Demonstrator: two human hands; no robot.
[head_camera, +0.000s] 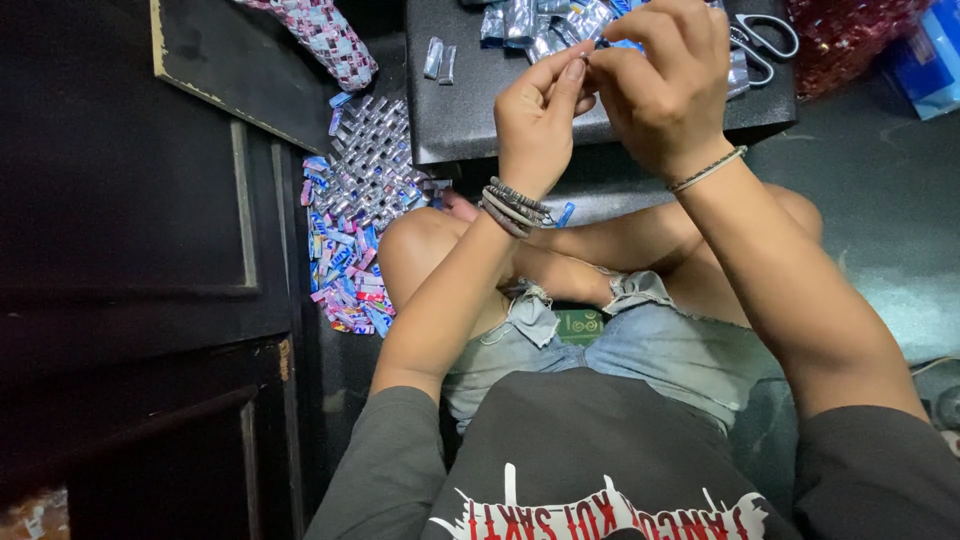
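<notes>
Fingers (575, 75) pinched together, held piece mostly hidden

**One head-worn camera, looking straight down**

A single view, taken from a camera on the person's head, faces steeply downward over the chest and crossed legs to the floor. It sits close: the dark shirt fills the bottom edge, and both forearms run up the frame to the left hand (537, 115) and right hand (665, 85), which meet near the top edge above a low black table (450, 120). A dark wooden door (130, 250) takes up the left third; the grey floor (880, 220) shows at right. No second view overlaps it.
</notes>
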